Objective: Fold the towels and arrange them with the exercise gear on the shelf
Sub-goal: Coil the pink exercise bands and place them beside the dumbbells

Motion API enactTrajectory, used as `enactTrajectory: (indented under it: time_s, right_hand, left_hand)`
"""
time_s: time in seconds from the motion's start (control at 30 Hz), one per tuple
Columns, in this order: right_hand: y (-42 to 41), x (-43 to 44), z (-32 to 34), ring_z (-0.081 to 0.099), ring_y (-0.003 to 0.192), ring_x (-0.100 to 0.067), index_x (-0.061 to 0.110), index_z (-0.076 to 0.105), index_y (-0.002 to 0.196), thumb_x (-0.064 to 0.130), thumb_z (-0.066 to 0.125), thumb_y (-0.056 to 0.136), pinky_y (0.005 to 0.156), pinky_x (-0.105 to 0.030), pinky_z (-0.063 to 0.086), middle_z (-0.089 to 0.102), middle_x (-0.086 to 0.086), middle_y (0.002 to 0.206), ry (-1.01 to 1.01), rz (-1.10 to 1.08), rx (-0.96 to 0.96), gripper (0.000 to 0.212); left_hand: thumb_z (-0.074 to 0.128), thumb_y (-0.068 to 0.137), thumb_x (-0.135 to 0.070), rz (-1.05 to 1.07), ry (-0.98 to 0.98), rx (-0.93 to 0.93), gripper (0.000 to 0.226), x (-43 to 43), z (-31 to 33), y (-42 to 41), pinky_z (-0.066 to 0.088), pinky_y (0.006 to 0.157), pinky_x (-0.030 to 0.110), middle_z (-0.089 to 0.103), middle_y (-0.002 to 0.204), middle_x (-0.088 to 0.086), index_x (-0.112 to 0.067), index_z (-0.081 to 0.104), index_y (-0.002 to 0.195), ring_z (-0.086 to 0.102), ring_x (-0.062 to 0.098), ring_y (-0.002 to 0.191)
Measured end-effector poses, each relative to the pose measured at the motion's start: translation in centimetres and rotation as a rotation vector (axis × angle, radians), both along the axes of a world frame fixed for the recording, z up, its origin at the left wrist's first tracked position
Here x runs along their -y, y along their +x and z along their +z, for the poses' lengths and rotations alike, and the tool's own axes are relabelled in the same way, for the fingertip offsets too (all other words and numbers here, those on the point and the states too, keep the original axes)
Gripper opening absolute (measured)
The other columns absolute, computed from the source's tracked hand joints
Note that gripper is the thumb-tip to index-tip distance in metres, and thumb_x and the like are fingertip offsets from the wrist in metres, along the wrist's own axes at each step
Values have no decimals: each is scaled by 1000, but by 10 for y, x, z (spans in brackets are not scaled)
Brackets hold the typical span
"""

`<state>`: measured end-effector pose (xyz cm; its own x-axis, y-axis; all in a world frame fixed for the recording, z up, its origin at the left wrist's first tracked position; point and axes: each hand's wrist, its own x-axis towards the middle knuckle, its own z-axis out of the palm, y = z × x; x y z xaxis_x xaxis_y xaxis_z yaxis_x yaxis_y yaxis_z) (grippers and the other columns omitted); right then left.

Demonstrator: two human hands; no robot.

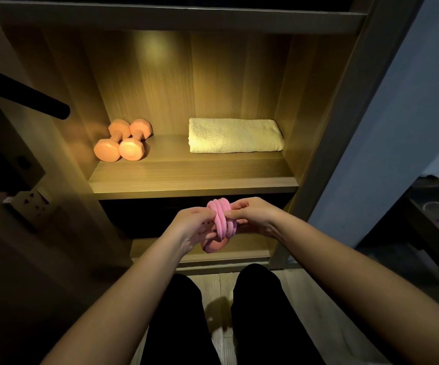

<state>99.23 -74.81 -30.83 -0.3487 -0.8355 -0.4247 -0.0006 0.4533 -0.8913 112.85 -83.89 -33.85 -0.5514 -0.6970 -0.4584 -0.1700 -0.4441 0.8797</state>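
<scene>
Gripping a coiled pink rope bundle (222, 219), left hand (192, 227) and right hand (252, 216) both pinch it. Folded cream terry towel (235, 135) and two orange dumbbells (123, 140) sit apart on the lit wooden shelf (192, 177).

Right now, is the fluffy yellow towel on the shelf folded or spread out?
Folded. The pale yellow terry towel lies as a thick compact rectangle.

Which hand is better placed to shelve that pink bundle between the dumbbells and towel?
Probably the left hand: it grips the pink bundle from beneath, the right hand only pinches its loops, and the shelf gap lies leftward.
</scene>
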Motion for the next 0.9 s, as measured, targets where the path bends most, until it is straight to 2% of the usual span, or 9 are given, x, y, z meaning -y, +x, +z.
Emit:
enactTrajectory:
  time_s: [0.13,0.2,0.27,0.37,0.5,0.6,0.7,0.77,0.9]
  right_hand:
    - [-6,-5,7,66,101,-25,-2,62,122,16,67,90,90,-35,54,67,-20,116,-6,125,-38,37]
    - [-7,-5,9,64,106,-25,3,63,123,22,73,86,92,-37,53,67,-16,116,30,226,-173,42]
    - [-3,-5,7,62,100,-22,4,63,120,25,79,80,83,-33,52,66,-16,113,32,266,-340,47]
    - [3,-3,3,58,91,-20,4,65,113,22,83,74,71,-28,48,65,-17,109,12,281,-496,46]
    - [-1,-1,8,63,98,-23,10,68,115,12,80,73,83,-35,52,70,-7,106,-28,314,-610,43]
    - [-6,0,20,63,100,-17,13,67,119,12,79,75,87,-31,51,69,0,107,-74,400,-632,46]
    - [-10,3,33,61,99,-12,16,65,123,14,77,78,88,-28,50,68,4,108,-100,502,-673,47]
    - [-13,6,41,61,99,-10,16,65,124,15,77,79,89,-27,49,68,5,109,-121,534,-692,47]
    - [-16,11,47,62,106,-11,14,62,129,14,77,79,93,-23,48,68,2,116,-152,557,-718,52]
  left_hand:
    - [68,89,-5,16,-76,-22,6,0,-3,6,60,59,30,66,82,19,-3,62,87,67,25,71]
    - [74,84,-7,-1,-172,23,11,2,-5,8,60,72,37,67,82,18,-5,64,83,66,27,74]
    - [78,81,-10,-23,-271,75,13,3,-5,9,57,75,40,68,78,15,-6,66,78,65,27,72]
    - [77,82,-11,-119,-382,100,11,4,2,11,57,58,30,71,66,11,-5,70,76,67,26,63]
    - [79,80,-31,-285,-766,239,23,14,11,21,51,49,23,70,62,1,-14,67,72,66,10,57]
    - [80,74,-44,-262,-1034,307,36,26,10,29,46,65,23,62,92,-7,-26,58,95,56,5,74]
    - [71,85,-44,-442,-927,193,70,29,6,29,43,96,26,45,132,-12,-26,36,143,50,6,116]
    - [63,90,-45,-515,-938,160,66,26,6,27,41,95,23,46,131,-14,-26,33,146,49,4,120]
    - [53,96,-46,-483,-1005,178,40,23,8,23,45,83,23,55,111,-17,-30,41,130,56,1,104]
